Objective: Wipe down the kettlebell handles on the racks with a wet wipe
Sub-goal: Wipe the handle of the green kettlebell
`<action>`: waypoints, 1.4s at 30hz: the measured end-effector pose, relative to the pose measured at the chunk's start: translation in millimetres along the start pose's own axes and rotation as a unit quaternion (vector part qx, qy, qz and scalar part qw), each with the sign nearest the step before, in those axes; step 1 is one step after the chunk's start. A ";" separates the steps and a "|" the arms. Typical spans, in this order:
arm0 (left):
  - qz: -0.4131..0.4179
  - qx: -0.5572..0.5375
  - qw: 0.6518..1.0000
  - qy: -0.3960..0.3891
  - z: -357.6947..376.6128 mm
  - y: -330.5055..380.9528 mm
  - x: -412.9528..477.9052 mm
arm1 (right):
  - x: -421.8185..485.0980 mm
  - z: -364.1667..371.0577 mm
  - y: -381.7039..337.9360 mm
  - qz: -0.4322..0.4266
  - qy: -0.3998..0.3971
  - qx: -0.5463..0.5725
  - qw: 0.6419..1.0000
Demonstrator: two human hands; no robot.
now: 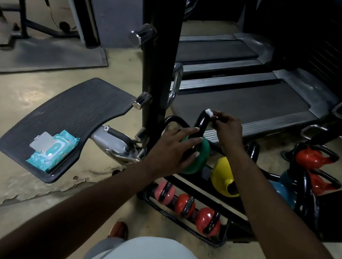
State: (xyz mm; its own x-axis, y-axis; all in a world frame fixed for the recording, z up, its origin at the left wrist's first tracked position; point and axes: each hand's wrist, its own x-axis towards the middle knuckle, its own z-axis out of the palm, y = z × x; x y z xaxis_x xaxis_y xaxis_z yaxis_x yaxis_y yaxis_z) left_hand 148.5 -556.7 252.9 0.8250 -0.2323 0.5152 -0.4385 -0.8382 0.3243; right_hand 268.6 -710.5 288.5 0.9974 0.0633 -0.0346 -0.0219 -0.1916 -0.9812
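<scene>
A green kettlebell (199, 160) with a black handle (202, 123) stands on the top shelf of a black rack (180, 215). My left hand (172, 150) rests on the green body with fingers spread. My right hand (228, 129) pinches a small white wet wipe (209, 112) against the top of that handle. A yellow kettlebell (223, 177) stands beside the green one, partly behind my right forearm. A teal pack of wet wipes (53, 150), flap open, lies on a ribbed black footplate (78, 115) to the left.
Pink and red kettlebells (185, 205) fill the rack's lower shelf. Blue (282, 189) and red kettlebells (310, 158) sit to the right. A black upright post (160, 65) with chrome pegs stands just behind the rack. Treadmills (242, 101) lie beyond. My foot (120, 229) is near the rack.
</scene>
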 end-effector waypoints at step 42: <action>0.019 -0.035 0.999 -0.029 12.4 -15.2 6.3 | 63.4 0.5 -29.1 0.225 -0.175 -0.094 0.954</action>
State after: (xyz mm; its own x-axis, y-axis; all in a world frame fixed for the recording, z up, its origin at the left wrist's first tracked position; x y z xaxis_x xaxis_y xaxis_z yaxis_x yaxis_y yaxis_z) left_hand 164.8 -551.6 241.4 0.8256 -0.2943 0.4815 -0.4928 -0.7917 0.3610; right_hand 332.4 -700.4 314.8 0.8049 0.2510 -0.5377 -0.3965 -0.4466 -0.8021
